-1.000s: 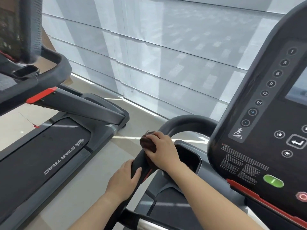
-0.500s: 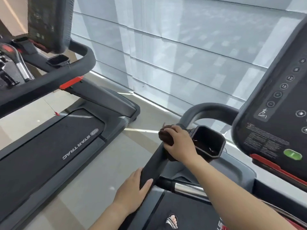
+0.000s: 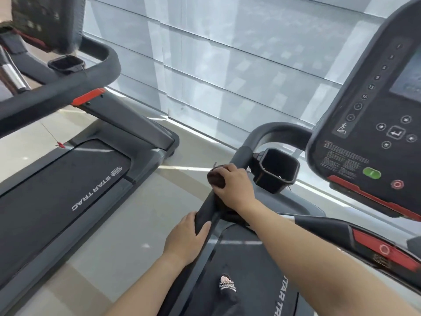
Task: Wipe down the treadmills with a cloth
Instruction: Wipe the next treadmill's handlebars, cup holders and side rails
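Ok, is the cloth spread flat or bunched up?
Bunched. The dark cloth is a wad pressed on the handrail under the right hand; only a lump shows past the fingers.

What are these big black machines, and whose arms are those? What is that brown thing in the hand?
The picture comes from a camera worn on a person's head, looking forward and down, so the arms are that person's own. The big machines are treadmills, for walking or running indoors. The person stands on the near one; a foot shows on its belt. A second treadmill stands to the left, with "STAR TRAC" printed on it.

The right hand presses a dark brown cloth onto the black handrail to wipe it. The left hand grips the same rail lower down and holds nothing else.

Beside the rail is an empty black cup holder. The panel at right is the console, with numbered buttons, a green button and a red one. Behind is a window with pale blinds.
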Demonstrator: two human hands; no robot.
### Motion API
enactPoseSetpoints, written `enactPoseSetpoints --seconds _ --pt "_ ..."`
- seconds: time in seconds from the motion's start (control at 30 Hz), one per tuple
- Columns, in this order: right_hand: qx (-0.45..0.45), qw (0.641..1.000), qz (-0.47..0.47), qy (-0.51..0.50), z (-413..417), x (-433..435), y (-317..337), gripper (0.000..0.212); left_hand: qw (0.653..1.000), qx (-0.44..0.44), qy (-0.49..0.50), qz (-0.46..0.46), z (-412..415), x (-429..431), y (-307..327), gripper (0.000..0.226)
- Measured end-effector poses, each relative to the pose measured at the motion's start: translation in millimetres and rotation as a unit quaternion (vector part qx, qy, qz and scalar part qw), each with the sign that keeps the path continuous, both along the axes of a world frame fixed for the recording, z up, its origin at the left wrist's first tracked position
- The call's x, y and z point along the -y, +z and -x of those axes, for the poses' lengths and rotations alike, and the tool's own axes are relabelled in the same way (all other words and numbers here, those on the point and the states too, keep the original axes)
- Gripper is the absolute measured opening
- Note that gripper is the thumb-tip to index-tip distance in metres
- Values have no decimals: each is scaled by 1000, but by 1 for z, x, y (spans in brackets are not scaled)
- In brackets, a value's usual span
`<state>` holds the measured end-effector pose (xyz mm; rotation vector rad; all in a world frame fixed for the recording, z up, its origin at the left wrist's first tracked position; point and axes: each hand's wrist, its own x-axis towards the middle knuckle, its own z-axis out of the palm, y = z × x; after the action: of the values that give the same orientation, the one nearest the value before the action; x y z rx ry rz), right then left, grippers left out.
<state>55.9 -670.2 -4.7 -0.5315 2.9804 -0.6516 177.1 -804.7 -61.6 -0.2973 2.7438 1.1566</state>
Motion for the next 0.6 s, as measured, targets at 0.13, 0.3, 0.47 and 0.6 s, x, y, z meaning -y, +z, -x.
enactPoseSetpoints --seconds 0.13,0.3,0.47,0.6 --pt "-26 994 79 64 -2 -9 -4 44 1000 6 0 0 2 1 1 49" --pt "-81 992 43 85 8 -16 -7 46 1000 25 10 -8 4 -1 3 46" --pt "-13 984 7 175 11 -31 -20 64 999 43 22 -13 5 -2 3 39" --pt "-56 973 4 225 15 -35 -27 50 998 53 36 -1 4 -3 3 47"
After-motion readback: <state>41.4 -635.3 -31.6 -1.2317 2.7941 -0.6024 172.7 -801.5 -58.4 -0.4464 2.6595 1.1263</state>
